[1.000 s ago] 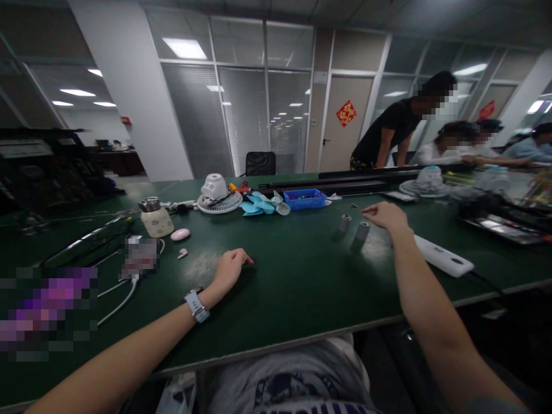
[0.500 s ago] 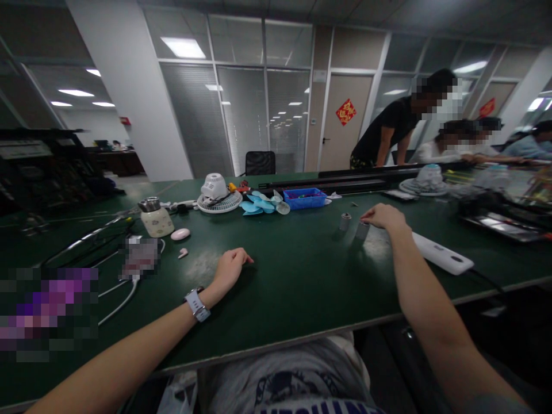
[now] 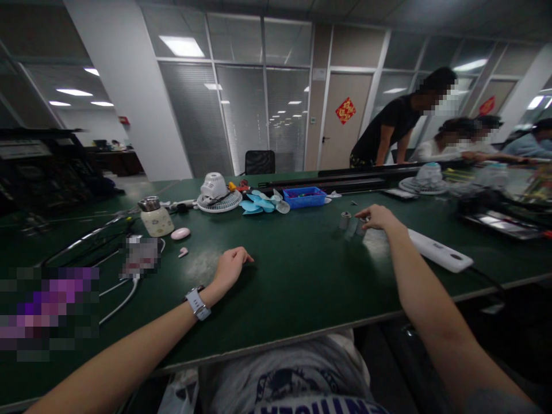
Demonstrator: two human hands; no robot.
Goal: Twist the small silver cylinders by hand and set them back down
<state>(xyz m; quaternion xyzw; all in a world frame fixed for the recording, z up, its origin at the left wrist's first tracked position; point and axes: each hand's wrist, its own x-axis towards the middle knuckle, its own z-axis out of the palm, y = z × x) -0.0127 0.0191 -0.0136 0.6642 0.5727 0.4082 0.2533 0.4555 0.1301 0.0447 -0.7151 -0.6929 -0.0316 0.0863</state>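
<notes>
Gray can [image 3: 359,230], short and round, is on the right side of the counter [image 3: 293,276], at the fingertips of the right hand [image 3: 378,217]. It looks upright. The fingers hide part of it, so I cannot tell if its bottom sits flat or is up a tiny bit. The grip of that hand looks nearly closed on it: a finger reaches over to one side and the thumb seems to be on the other. How hard they squeeze does not show.

To do this well, the fingers should hold both sides of the can, not just its top, with a gentle but firm squeeze. It looks smooth, so it could slip, tip or roll. The other can [image 3: 345,221] stands just beside it, to the left, so the fingertips should take care not to bump it. Moving straight up or down would be safer than dragging. A long white bar [image 3: 444,253] lies near the right wrist, so the arm should not push it.

The left hand [image 3: 233,265] rests on the counter, well apart from both cans. Its fingers curl loosely and nothing shows in them, but the palm is hidden, so I cannot tell how open its grip is.
</notes>
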